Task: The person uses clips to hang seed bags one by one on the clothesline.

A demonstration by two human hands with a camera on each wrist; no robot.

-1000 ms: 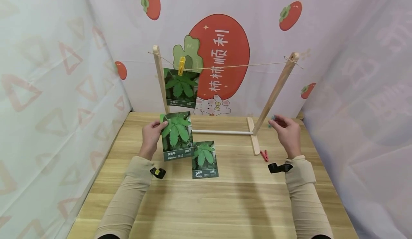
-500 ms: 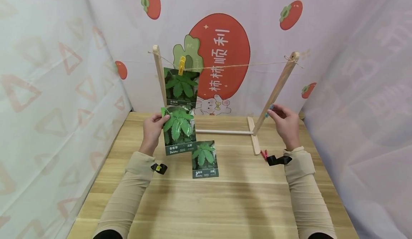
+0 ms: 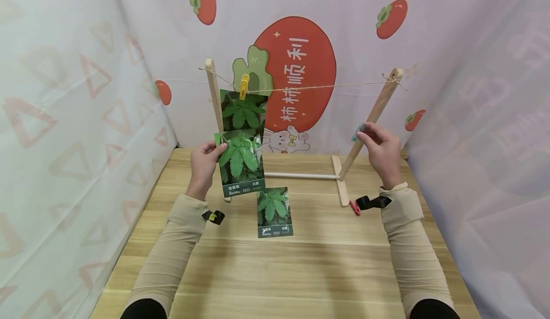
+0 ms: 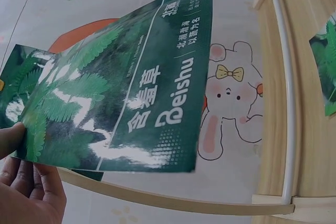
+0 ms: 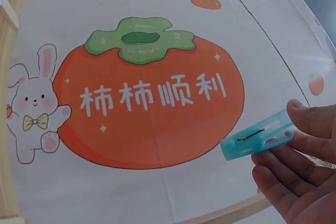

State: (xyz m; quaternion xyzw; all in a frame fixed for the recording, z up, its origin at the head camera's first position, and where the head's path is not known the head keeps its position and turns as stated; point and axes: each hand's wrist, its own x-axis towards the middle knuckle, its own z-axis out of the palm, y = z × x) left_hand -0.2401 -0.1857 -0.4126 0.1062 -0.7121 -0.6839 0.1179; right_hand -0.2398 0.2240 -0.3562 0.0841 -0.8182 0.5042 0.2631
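Observation:
My left hand [image 3: 204, 168] pinches a green seed packet [image 3: 241, 164] by its left edge, thumb in front and fingers behind. In the head view this packet overlaps the lower part of another seed packet [image 3: 243, 111], which hangs from the string [image 3: 318, 87] under a yellow clothespin [image 3: 244, 87]. A third seed packet [image 3: 275, 212] lies on the table. My right hand [image 3: 384, 152] pinches a translucent blue clothespin [image 5: 258, 136] between thumb and fingers, in front of the right wooden post [image 3: 373, 117] and below the string.
The string spans the left post [image 3: 213, 90] and the right one, with a white rod [image 3: 301, 175] low between their feet. A red clothespin [image 3: 355, 207] lies on the table [image 3: 283, 276] by the right foot. Printed cloth walls [image 3: 352, 4] close in the back and sides.
Both hands have risen. The left hand's packet now overlaps the hanging one in the head view, and the blue clothespin is up in front of the right post.

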